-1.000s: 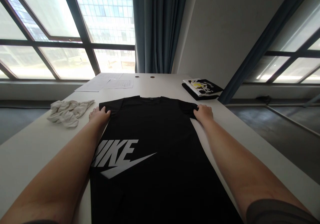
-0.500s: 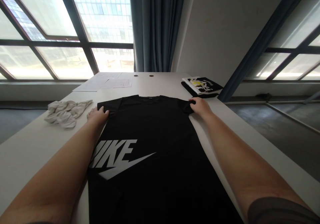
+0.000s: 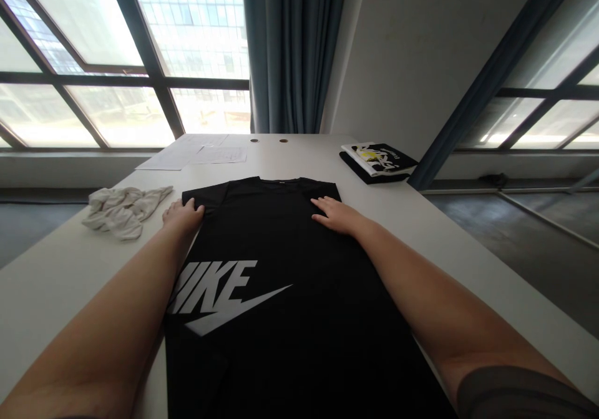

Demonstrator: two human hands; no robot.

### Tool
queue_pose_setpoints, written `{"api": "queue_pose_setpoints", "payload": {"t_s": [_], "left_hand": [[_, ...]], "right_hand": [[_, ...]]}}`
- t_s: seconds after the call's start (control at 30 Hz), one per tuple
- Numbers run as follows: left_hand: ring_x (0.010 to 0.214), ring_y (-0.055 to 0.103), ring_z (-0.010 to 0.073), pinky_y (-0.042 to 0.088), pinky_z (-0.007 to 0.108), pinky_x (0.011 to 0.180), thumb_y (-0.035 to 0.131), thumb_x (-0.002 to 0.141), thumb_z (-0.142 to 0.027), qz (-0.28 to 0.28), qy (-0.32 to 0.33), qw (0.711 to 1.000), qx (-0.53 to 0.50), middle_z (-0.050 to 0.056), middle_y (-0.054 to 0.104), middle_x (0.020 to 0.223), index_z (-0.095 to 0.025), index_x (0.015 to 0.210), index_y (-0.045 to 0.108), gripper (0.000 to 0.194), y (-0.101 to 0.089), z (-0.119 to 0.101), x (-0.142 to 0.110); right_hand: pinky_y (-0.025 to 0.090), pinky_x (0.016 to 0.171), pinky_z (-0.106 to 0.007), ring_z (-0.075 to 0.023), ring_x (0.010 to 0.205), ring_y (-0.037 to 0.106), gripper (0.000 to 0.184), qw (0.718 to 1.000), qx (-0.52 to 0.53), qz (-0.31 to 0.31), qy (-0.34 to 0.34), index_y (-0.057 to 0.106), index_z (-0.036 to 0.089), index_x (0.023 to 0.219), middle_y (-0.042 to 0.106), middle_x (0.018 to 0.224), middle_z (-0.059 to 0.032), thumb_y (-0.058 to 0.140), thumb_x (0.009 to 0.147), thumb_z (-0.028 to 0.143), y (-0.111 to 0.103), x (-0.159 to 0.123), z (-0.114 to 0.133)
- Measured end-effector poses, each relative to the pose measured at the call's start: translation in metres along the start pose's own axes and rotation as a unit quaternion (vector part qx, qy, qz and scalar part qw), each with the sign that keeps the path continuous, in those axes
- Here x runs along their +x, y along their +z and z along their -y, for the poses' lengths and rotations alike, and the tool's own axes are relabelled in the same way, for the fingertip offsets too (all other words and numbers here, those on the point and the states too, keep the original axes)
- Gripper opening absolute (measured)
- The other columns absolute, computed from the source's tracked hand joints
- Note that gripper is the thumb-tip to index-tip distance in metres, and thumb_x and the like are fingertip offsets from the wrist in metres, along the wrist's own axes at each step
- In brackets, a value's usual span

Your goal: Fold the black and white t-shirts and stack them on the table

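Observation:
A black T-shirt (image 3: 299, 250) with a large white NIKE print lies spread out, its collar at the far end. My left hand (image 3: 183, 216) is at the left sleeve, with its fingers closed on the sleeve's edge. On the upper right of the shirt rests my right hand (image 3: 337, 214), palm down and fingers apart, holding nothing. The right sleeve lies folded inward by that hand, and part of it is hidden under the fingers.
The shirt is on a long white table (image 3: 60, 288). A crumpled off-white cloth (image 3: 124, 211) lies left of my left hand. Paper sheets (image 3: 175, 153) are at the far left, and a stack of folded garments (image 3: 379, 162) sits at the far right.
My right hand has moved left from the end of the right sleeve onto the shirt, and the sleeve is now folded inward. The fingers have opened. My left hand has stayed in place.

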State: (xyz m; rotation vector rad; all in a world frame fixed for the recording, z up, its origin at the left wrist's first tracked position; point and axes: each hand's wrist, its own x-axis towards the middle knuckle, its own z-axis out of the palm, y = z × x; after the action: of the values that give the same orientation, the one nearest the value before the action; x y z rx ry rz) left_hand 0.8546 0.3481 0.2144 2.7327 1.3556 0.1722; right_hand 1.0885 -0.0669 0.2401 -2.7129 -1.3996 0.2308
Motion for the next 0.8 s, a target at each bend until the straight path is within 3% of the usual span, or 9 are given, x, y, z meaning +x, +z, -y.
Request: {"api": "queue_pose_setpoints", "payload": {"t_s": [0.07, 0.17, 0.33, 0.4, 0.47, 0.53, 0.57, 0.67, 0.8], "left_hand": [[0.153, 0.036, 0.0435, 0.032, 0.058, 0.121, 0.040, 0.100, -0.060, 0.005, -0.002, 1.000, -0.002, 0.024, 0.037, 0.168, -0.015, 0.160, 0.047, 0.075, -0.001, 0.000, 0.000], [0.153, 0.035, 0.0415, 0.031, 0.055, 0.122, 0.041, 0.100, -0.058, 0.004, -0.005, 1.000, -0.006, 0.022, 0.038, 0.167, -0.016, 0.159, 0.048, 0.073, -0.002, -0.001, -0.001], [0.151, 0.040, 0.0369, 0.033, 0.050, 0.124, 0.041, 0.100, -0.051, -0.013, 0.029, 0.999, -0.023, 0.020, 0.041, 0.166, -0.014, 0.159, 0.047, 0.070, -0.003, -0.002, -0.002], [0.150, 0.041, 0.0365, 0.034, 0.048, 0.123, 0.042, 0.100, -0.050, -0.020, 0.032, 0.999, -0.023, 0.020, 0.041, 0.166, -0.012, 0.158, 0.048, 0.070, -0.003, -0.002, -0.003], [0.148, 0.042, 0.0388, 0.034, 0.049, 0.122, 0.043, 0.099, -0.051, -0.030, 0.012, 0.999, -0.015, 0.022, 0.044, 0.162, -0.011, 0.154, 0.053, 0.070, -0.004, -0.002, -0.004], [0.145, 0.044, 0.0420, 0.034, 0.052, 0.121, 0.043, 0.098, -0.052, -0.036, -0.009, 0.999, -0.012, 0.024, 0.050, 0.157, -0.010, 0.151, 0.056, 0.069, -0.005, -0.002, -0.005], [0.144, 0.044, 0.0431, 0.035, 0.053, 0.120, 0.043, 0.098, -0.053, -0.035, -0.015, 0.999, -0.015, 0.025, 0.051, 0.155, -0.009, 0.151, 0.056, 0.069, -0.005, -0.002, -0.006], [0.144, 0.045, 0.0435, 0.035, 0.055, 0.119, 0.041, 0.099, -0.054, -0.029, -0.014, 0.999, -0.025, 0.024, 0.052, 0.155, -0.013, 0.153, 0.056, 0.069, -0.005, -0.002, -0.005], [0.146, 0.044, 0.0429, 0.034, 0.061, 0.119, 0.042, 0.099, -0.053, -0.024, 0.001, 1.000, -0.019, 0.023, 0.051, 0.158, -0.016, 0.152, 0.057, 0.067, -0.004, -0.002, -0.002]], "right_hand": [[0.017, 0.132, -0.044, -0.0307, 0.163, 0.018, 0.076, 1.000, -0.009, 0.006, 0.018, 0.027, 0.018, 0.171, 0.019, 0.177, -0.0116, 0.039, 0.107, 0.058, 0.012, 0.004, 0.000], [0.013, 0.132, -0.047, -0.0317, 0.164, 0.010, 0.077, 0.999, -0.016, 0.020, 0.028, 0.022, 0.019, 0.172, 0.010, 0.178, -0.0123, 0.036, 0.108, 0.061, 0.023, 0.007, 0.000], [0.015, 0.132, -0.049, -0.0308, 0.164, 0.015, 0.071, 1.000, 0.020, 0.004, -0.001, 0.031, 0.028, 0.170, 0.017, 0.178, -0.0064, 0.040, 0.107, 0.060, 0.022, 0.007, -0.005], [0.020, 0.132, -0.045, -0.0266, 0.162, 0.023, 0.064, 0.996, 0.067, -0.055, -0.023, 0.039, 0.028, 0.167, 0.028, 0.175, -0.0044, 0.035, 0.109, 0.054, 0.017, 0.005, -0.014], [0.024, 0.131, -0.041, -0.0227, 0.160, 0.030, 0.059, 0.982, 0.107, -0.156, -0.017, 0.048, 0.025, 0.162, 0.040, 0.170, -0.0039, 0.028, 0.111, 0.047, 0.011, 0.003, -0.029], [0.026, 0.131, -0.041, -0.0220, 0.158, 0.033, 0.059, 0.966, 0.119, -0.229, 0.028, 0.051, 0.023, 0.160, 0.049, 0.164, -0.0046, 0.024, 0.111, 0.040, 0.008, 0.003, -0.045], [0.026, 0.131, -0.042, -0.0229, 0.159, 0.032, 0.059, 0.965, 0.116, -0.231, 0.056, 0.050, 0.021, 0.160, 0.049, 0.164, -0.0053, 0.025, 0.110, 0.038, 0.008, 0.003, -0.053], [0.023, 0.132, -0.048, -0.0297, 0.162, 0.024, 0.062, 0.984, 0.068, -0.126, 0.103, 0.043, 0.018, 0.165, 0.038, 0.171, -0.0076, 0.036, 0.106, 0.039, 0.015, 0.008, -0.066], [0.017, 0.130, -0.063, -0.0361, 0.163, 0.014, 0.069, 0.995, -0.005, -0.020, 0.096, 0.030, 0.021, 0.170, 0.015, 0.178, -0.0067, 0.034, 0.107, 0.049, 0.025, 0.016, -0.062]]}}
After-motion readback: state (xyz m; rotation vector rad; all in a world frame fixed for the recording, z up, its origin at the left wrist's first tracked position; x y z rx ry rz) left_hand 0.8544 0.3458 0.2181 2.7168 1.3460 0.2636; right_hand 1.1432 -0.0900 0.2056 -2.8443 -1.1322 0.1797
